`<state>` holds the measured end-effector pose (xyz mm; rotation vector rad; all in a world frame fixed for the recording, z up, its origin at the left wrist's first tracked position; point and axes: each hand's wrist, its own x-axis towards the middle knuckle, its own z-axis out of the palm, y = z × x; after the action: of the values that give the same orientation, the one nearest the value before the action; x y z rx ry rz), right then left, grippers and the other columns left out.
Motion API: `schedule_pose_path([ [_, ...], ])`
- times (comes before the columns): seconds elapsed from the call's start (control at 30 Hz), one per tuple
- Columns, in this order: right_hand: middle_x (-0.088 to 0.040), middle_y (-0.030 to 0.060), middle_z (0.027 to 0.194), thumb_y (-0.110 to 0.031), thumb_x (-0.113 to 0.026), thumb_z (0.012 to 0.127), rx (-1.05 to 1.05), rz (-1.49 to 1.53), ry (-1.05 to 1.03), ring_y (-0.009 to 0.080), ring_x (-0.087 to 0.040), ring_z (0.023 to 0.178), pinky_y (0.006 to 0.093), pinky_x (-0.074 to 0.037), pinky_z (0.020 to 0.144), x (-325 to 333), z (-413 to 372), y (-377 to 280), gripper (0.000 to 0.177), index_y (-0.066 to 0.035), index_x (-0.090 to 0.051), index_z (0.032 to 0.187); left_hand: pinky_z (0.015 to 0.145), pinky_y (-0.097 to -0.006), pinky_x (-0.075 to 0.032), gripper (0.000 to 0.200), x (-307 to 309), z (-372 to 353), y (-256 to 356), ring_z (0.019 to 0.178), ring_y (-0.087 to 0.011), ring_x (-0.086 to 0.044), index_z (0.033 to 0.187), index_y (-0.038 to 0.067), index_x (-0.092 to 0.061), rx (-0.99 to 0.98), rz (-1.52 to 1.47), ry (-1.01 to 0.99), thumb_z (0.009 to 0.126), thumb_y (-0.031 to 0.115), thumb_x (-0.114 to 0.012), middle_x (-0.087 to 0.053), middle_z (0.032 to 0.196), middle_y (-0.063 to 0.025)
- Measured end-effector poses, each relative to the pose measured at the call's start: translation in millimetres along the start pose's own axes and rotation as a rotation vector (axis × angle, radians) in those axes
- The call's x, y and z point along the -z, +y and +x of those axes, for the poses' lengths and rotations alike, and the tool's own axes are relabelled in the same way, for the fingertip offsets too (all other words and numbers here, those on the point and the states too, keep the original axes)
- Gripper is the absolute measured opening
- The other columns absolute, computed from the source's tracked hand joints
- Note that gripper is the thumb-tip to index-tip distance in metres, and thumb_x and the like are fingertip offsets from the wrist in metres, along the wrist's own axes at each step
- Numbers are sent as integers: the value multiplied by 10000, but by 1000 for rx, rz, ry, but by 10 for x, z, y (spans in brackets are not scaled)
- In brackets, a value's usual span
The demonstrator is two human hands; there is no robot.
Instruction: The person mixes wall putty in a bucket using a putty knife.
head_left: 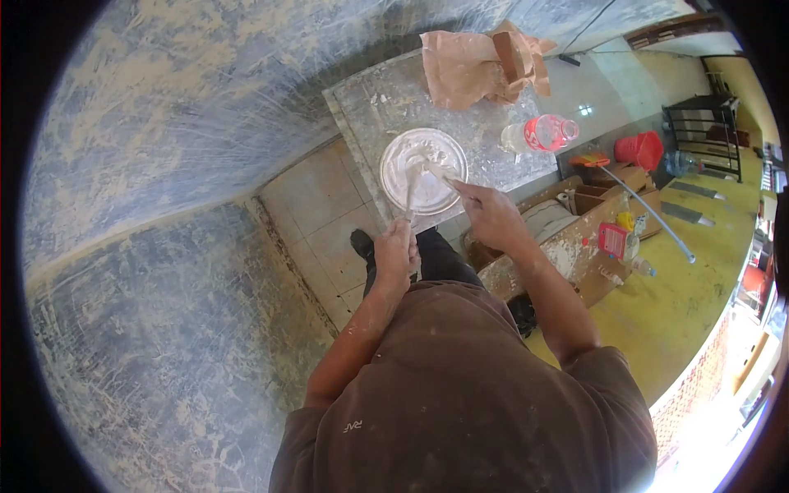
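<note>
A round white tray (389,191), rimmed like a bucket lid, sits near the close edge of the stained board and carries wet white putty (419,152). My left hand (396,253) is closed around a putty-coated putty knife (410,202) that points up over the tray's near rim. From the right, my right hand (496,218) grips a second putty knife (445,176), its coated blade slanting inward over the putty. The two blades come close together above the middle of the tray. White smears cover both hands.
A torn brown paper bag (464,70) lies at the board's far end. Right of the tray stands an open plastic bottle (552,132) with a red label. Further right are a splattered cardboard box (567,256), a red bucket (639,151) and a blue-handled tool (649,211). A skim-coated wall (205,107) borders the left.
</note>
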<state>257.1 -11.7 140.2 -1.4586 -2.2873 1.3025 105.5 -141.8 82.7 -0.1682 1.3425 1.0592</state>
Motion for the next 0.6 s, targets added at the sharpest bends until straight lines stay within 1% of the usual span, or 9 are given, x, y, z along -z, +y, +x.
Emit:
schedule_pose_path([
  [0.07, -658, 278, 1078, -130, -486, 906, -194, 4, -61, 424, -643, 970, 444, -501, 869, 108, -112, -236, 405, -63, -637, 1276, 461, -231, -439, 152, -74, -44, 73, 515, -100, -459, 1086, 99, -539, -41, 76, 77, 1019, 232, -508, -541, 802, -22],
  [0.1, -658, 278, 1078, -130, -486, 906, -190, 1, -62, 424, -643, 970, 444, -501, 869, 63, -150, -223, 405, -63, -637, 1276, 463, -244, -468, 187, -91, -47, 76, 523, -109, -492, 1136, 78, -520, -55, 47, 64, 1011, 216, -522, -543, 805, -38],
  [0.17, -666, 277, 935, -99, -527, 887, -57, -61, 82, 454, -636, 865, 509, -504, 777, -70, -200, -102, 371, -41, -644, 1234, 465, -257, -497, 236, -134, -46, 71, 531, -118, -524, 1187, 57, -501, -68, 16, 48, 1003, 201, -536, -545, 808, -54],
  [0.3, -668, 274, 897, -99, -534, 879, -17, -53, 136, 438, -641, 853, 520, -502, 796, -211, -213, 49, 351, -30, -652, 1203, 430, -264, -446, 314, -105, 45, -25, 525, -119, -517, 1244, 61, -415, -149, -88, -39, 979, 125, -570, -549, 810, -70],
  [0.37, -670, 240, 862, -100, -552, 864, 97, -187, 93, 411, -646, 836, 514, -504, 797, -254, -248, 51, 340, -50, -662, 1181, 420, -262, -425, 343, -85, 138, -114, 523, -112, -508, 1260, 72, -393, -171, -73, -57, 973, 107, -578, -546, 808, -68],
  [0.47, -670, 195, 847, -97, -565, 853, 131, -285, 34, 389, -646, 820, 501, -505, 778, -357, -290, -3, 339, -60, -657, 1177, 401, -249, -378, 285, -119, 156, -152, 517, -93, -483, 1203, 70, -416, -167, -63, -51, 969, 89, -577, -534, 791, -51],
  [0.5, -670, 195, 847, -97, -565, 853, 128, -287, 35, 389, -646, 820, 501, -505, 778, -386, -254, -26, 339, -60, -657, 1177, 398, -239, -370, 273, -126, 160, -199, 512, -83, -469, 1187, 66, -425, -203, -19, -72, 965, 87, -582, -527, 778, -41],
  [0.57, -664, 244, 956, -85, -531, 881, 191, -246, 71, 405, -627, 934, 503, -490, 844, -434, -129, -51, 361, -41, -645, 1221, 395, -230, -362, 261, -118, 168, -297, 507, -74, -456, 1170, 62, -433, -230, 26, -93, 960, 84, -587, -520, 765, -32],
  [0.6, -669, 236, 964, -85, -539, 883, 220, -286, 60, 396, -633, 914, 503, -496, 823, -440, -23, -26, 337, -28, -656, 1193, 388, -227, -354, 257, -101, 181, -337, 503, -70, -451, 1158, 60, -441, -227, 33, -78, 954, 83, -595, -516, 756, -27],
])
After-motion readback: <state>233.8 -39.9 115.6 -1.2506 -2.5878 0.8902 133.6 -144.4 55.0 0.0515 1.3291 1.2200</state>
